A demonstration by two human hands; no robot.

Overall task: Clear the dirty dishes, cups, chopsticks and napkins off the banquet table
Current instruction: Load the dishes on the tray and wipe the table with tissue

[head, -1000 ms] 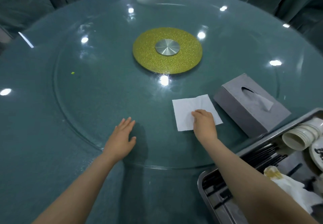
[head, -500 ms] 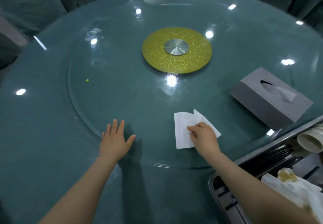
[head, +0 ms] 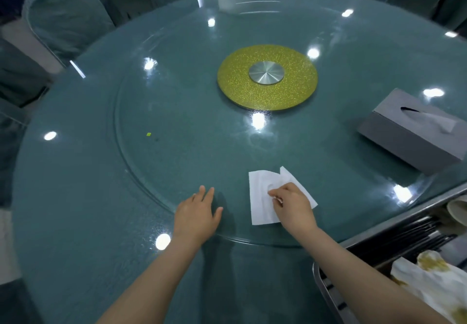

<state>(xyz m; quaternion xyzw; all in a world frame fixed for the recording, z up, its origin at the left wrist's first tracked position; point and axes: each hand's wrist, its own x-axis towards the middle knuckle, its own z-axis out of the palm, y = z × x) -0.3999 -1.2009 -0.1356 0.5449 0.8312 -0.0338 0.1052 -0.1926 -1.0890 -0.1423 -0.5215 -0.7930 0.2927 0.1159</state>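
A white napkin (head: 261, 192) lies on the glass turntable (head: 177, 131) near its front rim, creased and with one corner folded over. My right hand (head: 293, 203) lies on the napkin with fingers curled, pinching the paper. My left hand (head: 198, 215) rests flat on the turntable's front rim, fingers straight, holding nothing. A metal tray (head: 326, 280) at the lower right holds black chopsticks (head: 409, 235), a stained napkin (head: 429, 278) and a cup (head: 457, 210), partly cut off.
A grey tissue box (head: 409, 131) sits on the turntable at the right. The gold disc (head: 265, 76) with a metal hub marks the centre. A small green scrap (head: 149, 134) lies on the glass at the left. Covered chairs (head: 63, 17) ring the teal table (head: 75, 197).
The napkin has come toward me with my right hand and now lies creased, one corner folded. The tissue box has shifted right in view. My left hand stays on the glass.
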